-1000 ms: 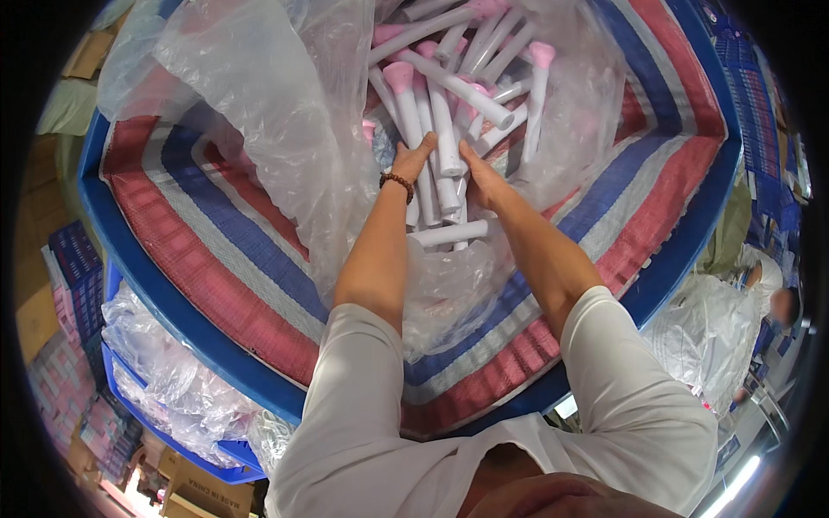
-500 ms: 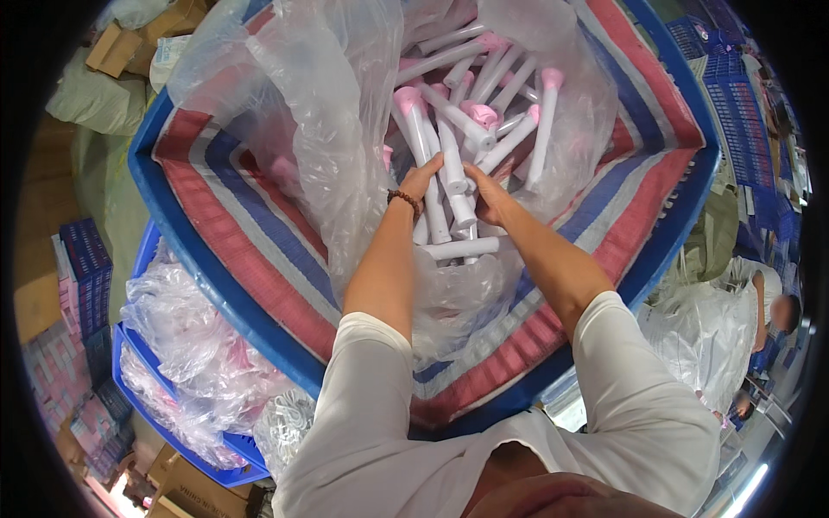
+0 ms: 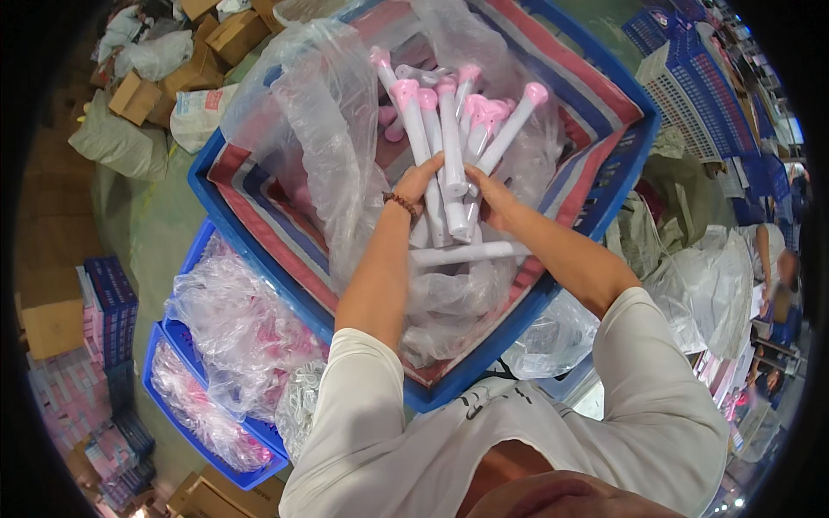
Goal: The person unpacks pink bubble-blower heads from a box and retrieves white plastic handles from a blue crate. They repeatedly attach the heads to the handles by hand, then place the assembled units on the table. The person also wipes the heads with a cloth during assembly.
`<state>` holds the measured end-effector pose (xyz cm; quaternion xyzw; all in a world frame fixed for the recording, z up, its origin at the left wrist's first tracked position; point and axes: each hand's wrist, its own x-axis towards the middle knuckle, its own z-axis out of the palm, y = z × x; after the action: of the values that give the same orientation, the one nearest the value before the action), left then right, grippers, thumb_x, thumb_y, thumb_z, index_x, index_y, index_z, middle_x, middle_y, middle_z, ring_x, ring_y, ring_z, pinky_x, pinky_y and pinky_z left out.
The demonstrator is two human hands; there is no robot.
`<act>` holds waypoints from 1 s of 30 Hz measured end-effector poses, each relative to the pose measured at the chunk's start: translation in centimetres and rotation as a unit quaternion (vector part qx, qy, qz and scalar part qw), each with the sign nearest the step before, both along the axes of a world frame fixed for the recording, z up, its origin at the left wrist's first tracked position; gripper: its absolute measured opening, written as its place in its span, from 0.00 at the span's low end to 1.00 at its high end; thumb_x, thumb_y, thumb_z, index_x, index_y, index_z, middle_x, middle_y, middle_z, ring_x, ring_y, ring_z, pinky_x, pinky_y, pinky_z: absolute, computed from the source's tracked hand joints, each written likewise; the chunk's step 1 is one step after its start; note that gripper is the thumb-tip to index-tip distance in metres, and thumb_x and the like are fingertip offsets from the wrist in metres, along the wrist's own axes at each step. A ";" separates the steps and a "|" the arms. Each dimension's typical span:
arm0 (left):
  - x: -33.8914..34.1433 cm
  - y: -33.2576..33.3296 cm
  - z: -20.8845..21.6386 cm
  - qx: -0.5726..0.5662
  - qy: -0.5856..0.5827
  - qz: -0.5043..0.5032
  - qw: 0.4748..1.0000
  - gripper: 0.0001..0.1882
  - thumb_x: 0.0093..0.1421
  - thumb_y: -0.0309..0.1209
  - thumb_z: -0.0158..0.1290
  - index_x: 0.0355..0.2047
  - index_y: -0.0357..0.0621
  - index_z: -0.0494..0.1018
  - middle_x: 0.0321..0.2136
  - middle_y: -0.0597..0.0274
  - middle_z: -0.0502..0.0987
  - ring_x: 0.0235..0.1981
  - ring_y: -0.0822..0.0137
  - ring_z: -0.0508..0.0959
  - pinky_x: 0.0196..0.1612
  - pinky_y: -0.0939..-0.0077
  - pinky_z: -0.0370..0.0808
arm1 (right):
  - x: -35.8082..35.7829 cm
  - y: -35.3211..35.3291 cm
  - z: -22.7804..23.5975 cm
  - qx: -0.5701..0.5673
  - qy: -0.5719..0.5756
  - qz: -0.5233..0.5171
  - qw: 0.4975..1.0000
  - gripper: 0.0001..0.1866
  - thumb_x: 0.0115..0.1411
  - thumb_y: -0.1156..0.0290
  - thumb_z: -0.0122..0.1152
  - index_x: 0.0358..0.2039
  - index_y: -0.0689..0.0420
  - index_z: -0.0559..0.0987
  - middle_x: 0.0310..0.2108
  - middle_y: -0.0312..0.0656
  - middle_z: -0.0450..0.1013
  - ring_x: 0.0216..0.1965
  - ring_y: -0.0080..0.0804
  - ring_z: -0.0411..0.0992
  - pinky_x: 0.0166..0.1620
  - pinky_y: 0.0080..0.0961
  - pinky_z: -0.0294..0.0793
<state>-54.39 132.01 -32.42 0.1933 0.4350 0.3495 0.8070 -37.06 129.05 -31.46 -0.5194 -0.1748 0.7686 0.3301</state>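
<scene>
Between my left hand (image 3: 418,183) and my right hand (image 3: 492,197) is a bundle of white tubes with pink knobbed ends (image 3: 451,142). Both hands are closed round its sides, and the pink ends point away from me. One more white tube (image 3: 471,253) lies crosswise under the near ends of the bundle. The bundle is over a clear plastic bag (image 3: 324,129), where other pink pieces (image 3: 393,129) show, partly hidden. That bag sits in a striped woven sack (image 3: 574,194) lining a large blue crate (image 3: 259,262).
Lower left, smaller blue bins (image 3: 160,380) hold plastic-wrapped pink things. Cardboard boxes (image 3: 237,36) and sacks (image 3: 117,142) stand far left, with stacked blue and pink packages (image 3: 112,298) nearer. Blue and white crates (image 3: 682,95) and white bags (image 3: 708,285) are on the right.
The bundle now stands clear of the other tubes, its pink ends fanned out, apparently raised. My hands keep their grip. The view has shifted, with the crate appearing smaller and more turned.
</scene>
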 end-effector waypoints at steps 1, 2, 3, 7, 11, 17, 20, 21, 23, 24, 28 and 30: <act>0.3 0.2 1.4 0.018 0.000 -0.005 1.000 0.27 0.59 0.43 0.55 0.50 0.34 0.68 0.41 0.53 0.75 0.41 0.61 0.77 0.44 0.65 0.75 | 0.2 0.0 1.1 0.023 -0.008 -0.007 1.000 0.39 0.54 0.50 0.62 0.60 0.56 0.58 0.52 0.43 0.66 0.52 0.39 0.67 0.53 0.41 0.69; 0.6 0.5 2.9 0.037 0.013 -0.006 0.999 0.27 0.59 0.43 0.55 0.50 0.34 0.68 0.41 0.53 0.76 0.41 0.60 0.77 0.44 0.65 0.75 | 0.5 0.2 2.3 0.050 -0.011 -0.014 0.999 0.39 0.54 0.51 0.62 0.60 0.56 0.58 0.53 0.43 0.66 0.52 0.39 0.67 0.53 0.41 0.70; 0.9 0.9 4.5 0.056 0.010 -0.002 0.998 0.27 0.59 0.43 0.55 0.50 0.35 0.68 0.42 0.54 0.76 0.41 0.60 0.77 0.44 0.65 0.75 | 0.7 0.2 3.6 0.076 -0.011 -0.020 0.997 0.40 0.54 0.51 0.62 0.60 0.56 0.58 0.53 0.43 0.66 0.52 0.39 0.68 0.52 0.41 0.70; 3.1 3.0 11.0 0.104 -0.011 -0.022 0.994 0.26 0.59 0.43 0.56 0.49 0.37 0.69 0.42 0.55 0.76 0.41 0.60 0.77 0.45 0.64 0.74 | 2.3 2.0 9.8 0.128 -0.049 -0.087 0.987 0.38 0.53 0.54 0.65 0.59 0.56 0.61 0.51 0.44 0.68 0.49 0.37 0.70 0.49 0.36 0.73; 6.0 4.4 17.0 0.182 -0.007 -0.018 0.983 0.27 0.57 0.43 0.58 0.49 0.35 0.69 0.41 0.54 0.76 0.39 0.59 0.78 0.43 0.64 0.75 | 5.3 2.6 16.3 0.198 -0.018 -0.095 0.975 0.39 0.51 0.53 0.67 0.58 0.57 0.62 0.50 0.44 0.69 0.49 0.36 0.70 0.50 0.33 0.72; 10.9 3.6 24.2 0.255 -0.043 -0.036 0.965 0.28 0.57 0.42 0.58 0.51 0.35 0.67 0.42 0.54 0.75 0.42 0.58 0.76 0.46 0.61 0.74 | 9.5 1.0 23.3 0.265 -0.029 -0.133 0.955 0.41 0.50 0.51 0.68 0.57 0.59 0.63 0.52 0.46 0.68 0.52 0.35 0.68 0.54 0.33 0.68; 13.1 2.1 27.7 0.284 -0.052 -0.054 0.956 0.26 0.59 0.42 0.55 0.52 0.38 0.67 0.44 0.54 0.75 0.43 0.59 0.76 0.47 0.61 0.75 | 11.7 -1.1 26.2 0.303 -0.030 -0.125 0.944 0.41 0.50 0.50 0.67 0.58 0.60 0.63 0.53 0.46 0.67 0.53 0.38 0.67 0.57 0.35 0.66; 13.9 1.2 28.5 0.287 -0.056 -0.058 0.954 0.26 0.59 0.41 0.56 0.51 0.37 0.67 0.44 0.54 0.75 0.44 0.58 0.76 0.47 0.61 0.74 | 12.4 -2.4 26.8 0.335 -0.022 -0.128 0.933 0.41 0.50 0.50 0.68 0.58 0.60 0.63 0.53 0.47 0.67 0.53 0.38 0.67 0.57 0.35 0.66; 15.6 -0.6 30.3 0.305 -0.066 -0.064 0.948 0.26 0.58 0.40 0.57 0.50 0.34 0.68 0.45 0.52 0.75 0.45 0.57 0.75 0.49 0.61 0.73 | 13.7 -4.8 28.4 0.331 -0.033 -0.152 0.931 0.41 0.49 0.50 0.68 0.57 0.58 0.63 0.54 0.47 0.66 0.54 0.38 0.67 0.57 0.36 0.66; 16.5 -1.7 30.9 0.298 -0.054 -0.070 0.950 0.26 0.58 0.40 0.57 0.50 0.34 0.68 0.45 0.52 0.74 0.45 0.57 0.75 0.49 0.61 0.73 | 14.4 -6.1 29.0 0.333 -0.032 -0.160 0.929 0.40 0.50 0.50 0.68 0.57 0.58 0.64 0.54 0.47 0.66 0.54 0.38 0.67 0.57 0.36 0.66; 20.7 -6.1 33.2 0.314 -0.051 -0.102 0.943 0.25 0.59 0.39 0.56 0.50 0.33 0.67 0.44 0.52 0.74 0.44 0.57 0.76 0.48 0.62 0.74 | 17.7 -11.6 31.4 0.321 -0.015 -0.198 0.926 0.39 0.50 0.52 0.68 0.56 0.58 0.64 0.53 0.46 0.67 0.53 0.37 0.68 0.55 0.36 0.68; 23.4 -8.9 33.8 0.322 -0.055 -0.120 0.937 0.25 0.59 0.38 0.56 0.50 0.33 0.67 0.44 0.52 0.74 0.44 0.57 0.76 0.48 0.62 0.74 | 19.9 -15.4 31.9 0.358 -0.003 -0.210 0.910 0.39 0.49 0.52 0.68 0.56 0.58 0.64 0.52 0.46 0.68 0.52 0.37 0.69 0.55 0.36 0.69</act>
<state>-31.04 123.12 1.35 0.4740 0.2274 0.3815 0.7603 -17.12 113.65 0.43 -0.3936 -0.3266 0.5656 0.6470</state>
